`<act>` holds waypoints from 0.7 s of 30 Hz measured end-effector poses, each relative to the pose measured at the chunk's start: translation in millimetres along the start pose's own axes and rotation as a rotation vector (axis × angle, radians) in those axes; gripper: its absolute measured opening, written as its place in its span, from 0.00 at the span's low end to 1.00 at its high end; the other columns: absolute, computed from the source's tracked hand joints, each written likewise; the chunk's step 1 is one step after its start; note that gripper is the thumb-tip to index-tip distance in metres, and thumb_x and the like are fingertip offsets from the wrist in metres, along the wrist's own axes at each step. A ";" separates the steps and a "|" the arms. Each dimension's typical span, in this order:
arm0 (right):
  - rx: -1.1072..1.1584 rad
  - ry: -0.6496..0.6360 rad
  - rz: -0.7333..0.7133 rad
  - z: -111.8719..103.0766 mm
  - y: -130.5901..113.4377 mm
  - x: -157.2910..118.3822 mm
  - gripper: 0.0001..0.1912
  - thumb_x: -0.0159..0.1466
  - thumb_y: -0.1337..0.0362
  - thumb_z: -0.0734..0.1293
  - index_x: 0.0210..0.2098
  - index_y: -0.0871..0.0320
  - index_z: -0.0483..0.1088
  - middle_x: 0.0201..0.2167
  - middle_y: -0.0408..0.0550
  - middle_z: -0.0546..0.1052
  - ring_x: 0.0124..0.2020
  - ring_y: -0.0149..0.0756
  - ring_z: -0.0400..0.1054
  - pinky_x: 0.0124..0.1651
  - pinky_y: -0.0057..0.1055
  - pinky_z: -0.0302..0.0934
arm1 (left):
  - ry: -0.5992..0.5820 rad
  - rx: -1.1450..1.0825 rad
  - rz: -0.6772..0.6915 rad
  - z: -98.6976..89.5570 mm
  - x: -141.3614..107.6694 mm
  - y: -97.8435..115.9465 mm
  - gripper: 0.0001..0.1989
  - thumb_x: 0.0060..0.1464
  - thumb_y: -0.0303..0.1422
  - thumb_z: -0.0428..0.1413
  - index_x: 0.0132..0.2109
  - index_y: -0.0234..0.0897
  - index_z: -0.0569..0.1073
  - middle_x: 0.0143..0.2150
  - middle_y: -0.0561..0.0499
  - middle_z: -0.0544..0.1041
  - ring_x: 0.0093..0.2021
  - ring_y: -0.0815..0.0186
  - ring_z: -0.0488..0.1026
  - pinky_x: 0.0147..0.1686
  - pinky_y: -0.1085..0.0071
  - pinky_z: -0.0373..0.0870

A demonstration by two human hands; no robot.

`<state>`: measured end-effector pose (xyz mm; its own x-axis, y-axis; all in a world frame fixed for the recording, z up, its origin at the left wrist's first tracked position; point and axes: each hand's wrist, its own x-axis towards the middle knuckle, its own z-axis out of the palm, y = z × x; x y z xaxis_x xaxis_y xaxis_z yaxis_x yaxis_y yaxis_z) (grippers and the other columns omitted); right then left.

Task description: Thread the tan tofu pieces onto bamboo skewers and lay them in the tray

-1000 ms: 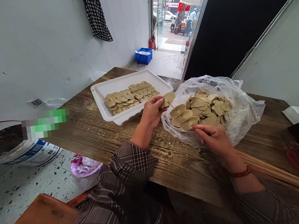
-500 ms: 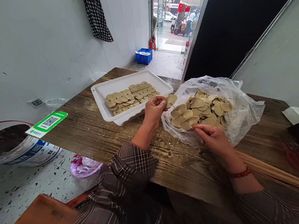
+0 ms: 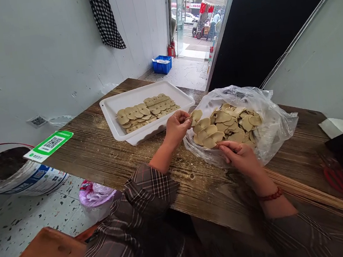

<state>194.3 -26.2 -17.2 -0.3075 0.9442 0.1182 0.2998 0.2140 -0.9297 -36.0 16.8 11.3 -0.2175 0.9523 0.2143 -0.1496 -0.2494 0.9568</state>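
My left hand (image 3: 177,128) pinches a thin, beige, round slice (image 3: 196,117) by its edge, near the plastic bag. My right hand (image 3: 241,155) grips the near end of a thin wooden skewer (image 3: 218,143), its fingers closed. Several overlapping beige slices (image 3: 207,133) line the skewer between my two hands. Whether the slice at my left fingers is pierced by the skewer, I cannot tell. Just behind, a clear plastic bag (image 3: 278,121) lies spread open around a heap of loose slices (image 3: 236,121).
A white tray (image 3: 110,119) of skewered slices stands left of the bag on the wooden table (image 3: 99,154). Bare skewers (image 3: 320,195) lie at right, near red-handled scissors (image 3: 342,182). A QR-code card (image 3: 50,145) overhangs the left edge, by a bucket (image 3: 25,184).
The whole view has shifted slightly, so things appear a little further left. My hands keep their holds; the slice at my left fingers has tilted a little.
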 end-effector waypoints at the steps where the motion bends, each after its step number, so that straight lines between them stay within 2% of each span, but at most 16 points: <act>1: 0.039 -0.007 0.013 0.2 1.3 0.2 0.20 0.62 0.51 0.67 0.42 0.61 0.79 0.15 0.39 0.68 0.17 0.27 0.57 0.21 0.25 0.50 | -0.007 -0.027 -0.011 0.0 -0.5 0.6 0.07 0.45 0.26 0.62 0.31 0.33 0.70 0.22 0.57 0.71 0.22 0.75 0.67 0.26 0.78 0.65; 5: 0.186 -0.002 0.077 1.2 2.4 -0.3 0.20 0.61 0.50 0.68 0.41 0.61 0.78 0.14 0.38 0.67 0.16 0.25 0.54 0.18 0.24 0.47 | -0.025 -0.210 -0.152 -0.9 -1.8 3.1 0.13 0.46 0.35 0.65 0.35 0.33 0.71 0.28 0.54 0.75 0.26 0.73 0.72 0.29 0.75 0.70; 9: 0.258 0.018 0.101 1.4 -0.7 -1.7 0.20 0.60 0.50 0.70 0.41 0.61 0.78 0.14 0.38 0.66 0.15 0.24 0.53 0.17 0.23 0.46 | -0.155 -0.341 -0.276 -2.2 -2.4 2.9 0.19 0.41 0.39 0.69 0.37 0.32 0.73 0.33 0.51 0.78 0.30 0.71 0.75 0.34 0.72 0.73; 11: 0.270 0.012 0.099 1.5 -1.5 -2.2 0.19 0.60 0.50 0.70 0.40 0.60 0.78 0.15 0.38 0.66 0.15 0.24 0.53 0.17 0.23 0.46 | -0.172 -0.381 -0.283 -2.4 -2.4 1.4 0.19 0.40 0.36 0.70 0.36 0.31 0.74 0.33 0.50 0.79 0.30 0.71 0.76 0.34 0.73 0.73; 14: 0.295 -0.010 0.107 2.4 -0.6 -2.4 0.19 0.60 0.50 0.70 0.40 0.60 0.78 0.15 0.38 0.66 0.15 0.24 0.53 0.16 0.22 0.46 | -0.132 -0.395 -0.282 -0.7 -2.9 -1.1 0.19 0.38 0.34 0.71 0.35 0.32 0.73 0.31 0.51 0.78 0.29 0.71 0.75 0.32 0.73 0.73; 21: 0.329 0.005 0.113 4.4 3.5 -1.8 0.18 0.60 0.50 0.70 0.40 0.59 0.78 0.14 0.37 0.65 0.15 0.24 0.52 0.16 0.22 0.46 | -0.172 -0.361 -0.264 6.3 -8.8 -0.5 0.21 0.34 0.38 0.72 0.33 0.32 0.74 0.28 0.55 0.76 0.27 0.73 0.72 0.30 0.74 0.73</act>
<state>191.9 -28.3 -22.2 -0.2841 0.9587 0.0087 0.0243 0.0163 -0.9996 -28.0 9.7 10.1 0.0315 0.9990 0.0313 -0.5101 -0.0108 0.8601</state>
